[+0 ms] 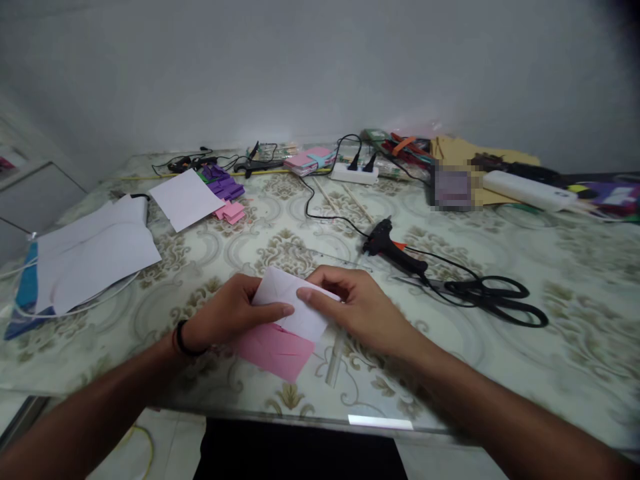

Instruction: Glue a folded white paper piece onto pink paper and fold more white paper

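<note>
One creased sheet of white paper (283, 288) is in your grip, close to the front edge of the patterned table (500, 387). Your left hand (233, 310) pinches its left side, thumb on top, a dark band (189, 340) round that wrist. Your right hand (361, 308) clamps the other side, thumb laid across the face and fingers curled behind. Your thumbs point at each other, nearly meeting. Just below, partly covered by the white sheet, you have a piece of pink paper (277, 355) with creases in it. Beyond your right hand lies a black glue gun (395, 250), and just beside it black-handled scissors (457, 287), blades toward you and your left. Farther off to your left are a loose white square (185, 200), small pink folds (231, 212) and purple folded strips (226, 188). Near the wall, a white power strip (355, 175) carries two black plugs (369, 163).
</note>
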`<state>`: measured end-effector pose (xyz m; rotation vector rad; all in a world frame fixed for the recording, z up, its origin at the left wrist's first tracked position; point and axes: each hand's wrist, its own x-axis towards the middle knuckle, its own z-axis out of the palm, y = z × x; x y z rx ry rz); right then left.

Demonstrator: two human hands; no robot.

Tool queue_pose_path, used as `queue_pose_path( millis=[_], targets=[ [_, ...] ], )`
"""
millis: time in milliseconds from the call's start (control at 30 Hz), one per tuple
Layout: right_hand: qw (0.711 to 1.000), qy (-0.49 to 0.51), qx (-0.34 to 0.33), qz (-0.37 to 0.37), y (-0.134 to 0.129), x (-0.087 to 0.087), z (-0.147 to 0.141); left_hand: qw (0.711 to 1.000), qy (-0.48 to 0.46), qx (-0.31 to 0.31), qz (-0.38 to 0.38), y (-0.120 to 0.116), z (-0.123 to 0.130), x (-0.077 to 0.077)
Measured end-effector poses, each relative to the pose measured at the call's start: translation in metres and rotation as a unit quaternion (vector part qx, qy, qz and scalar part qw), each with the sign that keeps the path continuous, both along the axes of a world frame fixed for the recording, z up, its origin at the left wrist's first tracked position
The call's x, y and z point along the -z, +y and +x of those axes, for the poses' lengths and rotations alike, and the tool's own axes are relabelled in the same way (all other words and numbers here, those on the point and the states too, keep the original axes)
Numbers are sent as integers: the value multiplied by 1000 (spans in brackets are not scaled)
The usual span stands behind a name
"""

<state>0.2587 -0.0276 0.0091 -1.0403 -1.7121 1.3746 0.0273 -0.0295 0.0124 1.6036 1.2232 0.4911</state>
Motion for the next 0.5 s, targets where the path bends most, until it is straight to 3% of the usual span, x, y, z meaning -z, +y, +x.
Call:
queue_pose_path(
  millis=[133,333,500],
  targets=[
    [1000,-25,-12,-15,2,2,2,999,-5,-47,14,0,-1,0],
    [999,-27,-20,-18,2,3,-1,997,-68,-2,-37,2,-1,-4],
    [1000,6,10,-9,6,3,1,992,-101,-73,2,3,0,-1]
  ],
)
